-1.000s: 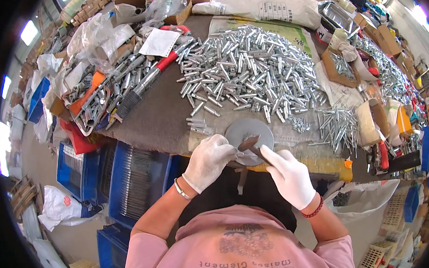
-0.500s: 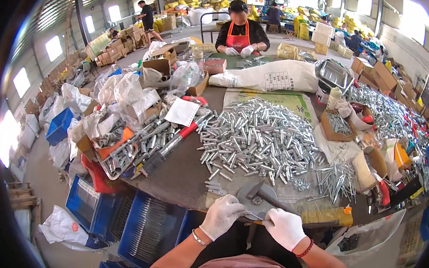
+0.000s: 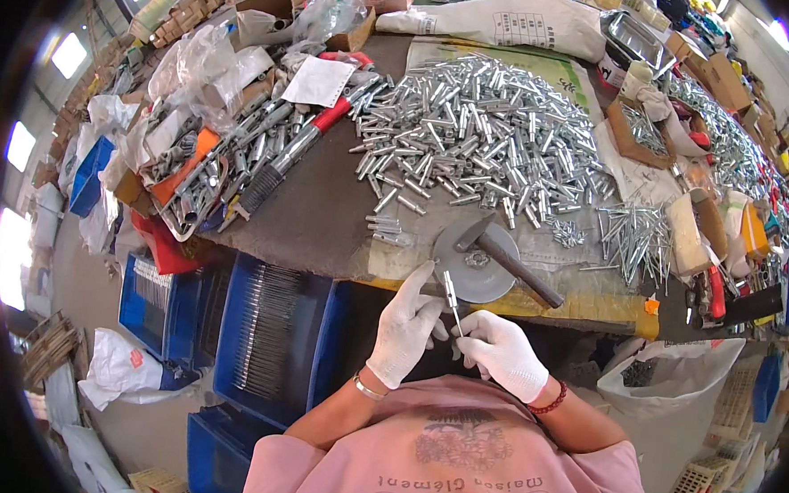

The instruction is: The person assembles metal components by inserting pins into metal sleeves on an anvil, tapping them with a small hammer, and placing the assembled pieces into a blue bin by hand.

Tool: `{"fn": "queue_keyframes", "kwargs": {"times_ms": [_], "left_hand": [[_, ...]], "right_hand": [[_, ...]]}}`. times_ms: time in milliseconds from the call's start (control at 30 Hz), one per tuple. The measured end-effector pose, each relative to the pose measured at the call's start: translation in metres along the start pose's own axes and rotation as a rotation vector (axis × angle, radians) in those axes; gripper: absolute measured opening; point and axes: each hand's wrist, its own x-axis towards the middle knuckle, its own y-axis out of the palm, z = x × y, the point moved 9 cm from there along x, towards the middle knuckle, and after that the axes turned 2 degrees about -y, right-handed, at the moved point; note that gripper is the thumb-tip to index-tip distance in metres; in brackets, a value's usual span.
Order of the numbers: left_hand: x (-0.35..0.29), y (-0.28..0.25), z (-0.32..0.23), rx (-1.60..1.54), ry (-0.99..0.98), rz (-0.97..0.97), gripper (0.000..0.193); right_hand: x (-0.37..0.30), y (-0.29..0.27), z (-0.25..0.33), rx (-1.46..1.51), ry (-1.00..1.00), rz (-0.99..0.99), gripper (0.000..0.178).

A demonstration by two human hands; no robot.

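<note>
My right hand (image 3: pixel 507 352), in a white knit glove, pinches the lower end of a thin metal rod with a wider silvery sleeve (image 3: pixel 450 290) at its top. The rod stands tilted in front of my chest, just off the table's near edge. Beside it, my left hand (image 3: pixel 401 329), also gloved, has its index finger stretched up and the others loosely bent; nothing shows in its grip. Just beyond both hands lies a round grey metal disc (image 3: pixel 486 291), with a hammer (image 3: pixel 520 273) resting across it. A large heap of silvery metal sleeves (image 3: pixel 485 140) spreads behind the disc.
Thin metal pins (image 3: pixel 634 234) lie right of the heap. Tools and metal parts (image 3: pixel 266 150) crowd the table's left side. Blue bins (image 3: pixel 271 392) with rods stand below at left. An open white sack (image 3: pixel 664 381) is at lower right.
The view has tilted down, so the person across the table is out of sight. My hands have drawn back toward my chest; the rod now stands upright, and my left fingers have opened beside it.
</note>
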Motion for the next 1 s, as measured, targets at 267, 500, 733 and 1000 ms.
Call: {"fn": "queue_keyframes", "kwargs": {"times_ms": [267, 500, 733, 1000], "left_hand": [[-0.021, -0.025, -0.001, -0.255, -0.003, -0.047, 0.069], [-0.044, -0.156, 0.039, -0.419, 0.059, -0.392, 0.062], [-0.067, -0.334, 0.226, -0.394, -0.134, -0.997, 0.052], [-0.049, -0.448, 0.282, -0.123, -0.279, -1.282, 0.056]], "right_hand": [[-0.008, 0.033, 0.027, -0.374, -0.265, -0.048, 0.031], [-0.001, -0.039, 0.051, -0.044, -0.439, -0.25, 0.06], [0.013, -0.053, 0.042, 0.014, -0.428, -0.27, 0.055], [0.015, -0.054, 0.041, -0.048, -0.453, -0.289, 0.056]]}}
